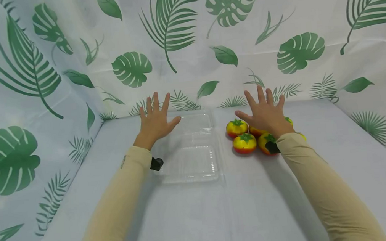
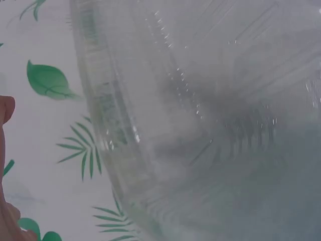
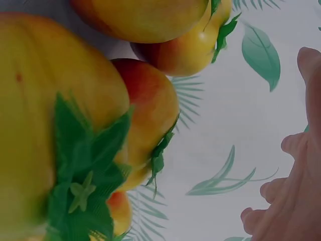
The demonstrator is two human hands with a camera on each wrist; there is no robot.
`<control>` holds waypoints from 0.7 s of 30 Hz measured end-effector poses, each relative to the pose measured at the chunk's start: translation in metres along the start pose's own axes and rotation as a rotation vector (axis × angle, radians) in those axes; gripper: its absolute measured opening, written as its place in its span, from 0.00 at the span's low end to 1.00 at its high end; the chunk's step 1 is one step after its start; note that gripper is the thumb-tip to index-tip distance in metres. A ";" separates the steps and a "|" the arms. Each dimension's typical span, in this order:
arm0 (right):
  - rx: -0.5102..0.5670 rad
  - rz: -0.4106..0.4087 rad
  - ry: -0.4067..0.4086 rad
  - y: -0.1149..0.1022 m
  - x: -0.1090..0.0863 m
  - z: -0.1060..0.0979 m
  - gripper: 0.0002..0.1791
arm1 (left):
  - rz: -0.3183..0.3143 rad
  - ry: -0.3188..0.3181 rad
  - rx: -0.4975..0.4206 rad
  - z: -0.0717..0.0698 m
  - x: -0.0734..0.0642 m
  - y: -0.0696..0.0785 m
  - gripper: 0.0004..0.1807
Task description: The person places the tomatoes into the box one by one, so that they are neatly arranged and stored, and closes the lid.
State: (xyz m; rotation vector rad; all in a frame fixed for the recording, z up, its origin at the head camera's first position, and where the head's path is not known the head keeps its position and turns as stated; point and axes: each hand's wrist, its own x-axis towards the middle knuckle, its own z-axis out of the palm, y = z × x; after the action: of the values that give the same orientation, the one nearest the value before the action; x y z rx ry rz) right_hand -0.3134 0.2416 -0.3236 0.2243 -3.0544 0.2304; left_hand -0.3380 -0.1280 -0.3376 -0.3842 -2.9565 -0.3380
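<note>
My left hand hovers with fingers spread and nothing in it, above the left side of an open clear plastic clamshell box. The box lies with its two halves one behind the other; its ribbed clear wall fills much of the left wrist view. Several yellow-and-red persimmon-like fruits with green leafy tops sit grouped to the right of the box. Over that group my right hand holds nothing, its fingers spread too, and its forearm partly hides the fruits. One fruit looms close in the right wrist view.
A white table surface lies under everything. Behind it and along both sides hangs a white cloth printed with green leaves. A small black wrist camera is strapped at the left sleeve cuff.
</note>
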 end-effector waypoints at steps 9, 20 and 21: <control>0.021 0.013 -0.021 0.008 0.002 0.006 0.54 | 0.001 0.042 -0.018 -0.022 -0.015 -0.025 0.51; 0.054 0.010 -0.043 0.019 0.010 0.011 0.55 | -0.053 -0.002 -0.168 -0.026 -0.037 -0.072 0.50; 0.058 0.009 -0.045 0.020 0.011 0.012 0.56 | -0.049 -0.005 -0.186 -0.026 -0.040 -0.076 0.50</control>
State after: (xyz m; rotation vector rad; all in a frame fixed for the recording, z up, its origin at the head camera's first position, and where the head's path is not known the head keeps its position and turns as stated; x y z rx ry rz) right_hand -0.3277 0.2578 -0.3372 0.2220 -3.0970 0.3191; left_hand -0.3169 -0.2153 -0.3344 -0.3347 -2.9523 -0.6216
